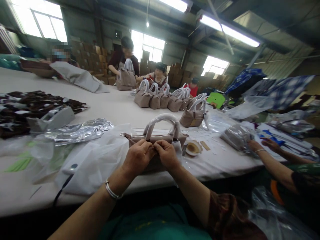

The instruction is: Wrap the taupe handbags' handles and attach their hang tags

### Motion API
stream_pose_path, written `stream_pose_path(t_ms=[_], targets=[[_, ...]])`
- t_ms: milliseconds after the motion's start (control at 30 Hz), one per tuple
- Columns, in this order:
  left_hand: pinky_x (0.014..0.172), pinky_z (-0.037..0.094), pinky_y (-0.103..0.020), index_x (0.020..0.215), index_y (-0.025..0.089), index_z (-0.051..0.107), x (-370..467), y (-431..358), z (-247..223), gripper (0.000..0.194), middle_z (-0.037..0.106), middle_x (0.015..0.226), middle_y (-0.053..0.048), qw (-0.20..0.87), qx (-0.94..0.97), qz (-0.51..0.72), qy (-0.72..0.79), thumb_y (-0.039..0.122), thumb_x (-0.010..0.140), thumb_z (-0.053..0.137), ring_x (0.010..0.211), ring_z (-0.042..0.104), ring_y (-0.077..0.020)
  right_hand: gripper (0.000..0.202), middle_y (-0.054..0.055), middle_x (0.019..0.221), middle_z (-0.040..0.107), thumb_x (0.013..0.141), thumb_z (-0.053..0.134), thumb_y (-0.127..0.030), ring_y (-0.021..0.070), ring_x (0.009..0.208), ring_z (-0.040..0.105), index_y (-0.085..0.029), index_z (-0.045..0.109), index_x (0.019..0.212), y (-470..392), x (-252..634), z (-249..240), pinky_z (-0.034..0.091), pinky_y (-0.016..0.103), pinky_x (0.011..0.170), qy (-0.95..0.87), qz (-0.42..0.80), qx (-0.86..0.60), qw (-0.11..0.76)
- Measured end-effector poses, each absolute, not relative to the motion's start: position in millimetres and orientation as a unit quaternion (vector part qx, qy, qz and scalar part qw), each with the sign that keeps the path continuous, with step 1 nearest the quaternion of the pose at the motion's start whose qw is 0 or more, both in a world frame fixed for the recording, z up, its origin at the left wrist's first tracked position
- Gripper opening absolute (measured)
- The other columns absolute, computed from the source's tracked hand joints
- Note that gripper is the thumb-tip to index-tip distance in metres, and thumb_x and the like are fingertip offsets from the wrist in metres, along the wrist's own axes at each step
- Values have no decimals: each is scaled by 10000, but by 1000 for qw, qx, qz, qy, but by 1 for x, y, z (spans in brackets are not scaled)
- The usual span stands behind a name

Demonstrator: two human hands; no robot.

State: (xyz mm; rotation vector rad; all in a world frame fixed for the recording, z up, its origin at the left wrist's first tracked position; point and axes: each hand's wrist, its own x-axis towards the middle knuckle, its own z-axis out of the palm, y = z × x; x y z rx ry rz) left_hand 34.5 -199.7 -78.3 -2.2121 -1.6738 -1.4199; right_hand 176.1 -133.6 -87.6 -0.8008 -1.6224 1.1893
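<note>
Handbag: a taupe handbag with white-wrapped looped handles [162, 137] is standing centrally, near the edge of the pale table [110, 103].
Left hand: the bare left hand [138, 156] is pinching at its front; anything between the closed fingertips is hidden.
Right hand: the bare right hand [168, 154] is pinching just beside, closed likewise, contents hidden.
Left side: a crumpled translucent white sheet [100, 160] is lying beside the handbag.
Far side: similar taupe handbags [163, 100] are standing in a row.

Matt, leather-like handbag [162, 137] near; at left, crinkled glossy foil [80, 131] and translucent plastic sheet [97, 163]; right, shiny clear wrap [235, 136].
</note>
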Motion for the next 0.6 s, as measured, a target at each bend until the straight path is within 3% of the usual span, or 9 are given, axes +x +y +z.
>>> stream_pose_path(t_ms=[300, 500, 600], targets=[[656, 433, -306, 813, 169, 636, 34, -196, -77, 220, 575, 773, -48, 56, -729, -432, -528, 270, 953, 500, 701, 556, -172, 157, 9, 716, 670, 833, 581, -293, 176, 686, 610, -204, 656, 728, -139, 173, -86, 498, 289, 659, -710, 383, -327, 493], [729, 479, -320, 859, 180, 656, 38, -195, -73, 195, 628, 812, -59, 50, -718, -446, -532, 251, 937, 491, 778, 602, -188, 146, 7, 711, 677, 832, 593, -294, 180, 684, 615, -205, 661, 738, -138, 172, -87, 508, 301, 661, -671, 426, -350, 495], [688, 501, -292, 917, 188, 691, 28, -194, -48, 179, 650, 870, -53, 25, -727, -432, -533, 315, 896, 567, 735, 609, -167, 135, 10, 732, 687, 844, 609, -297, 184, 702, 627, -219, 687, 767, -136, 179, -89, 520, 308, 678, -666, 441, -342, 494]])
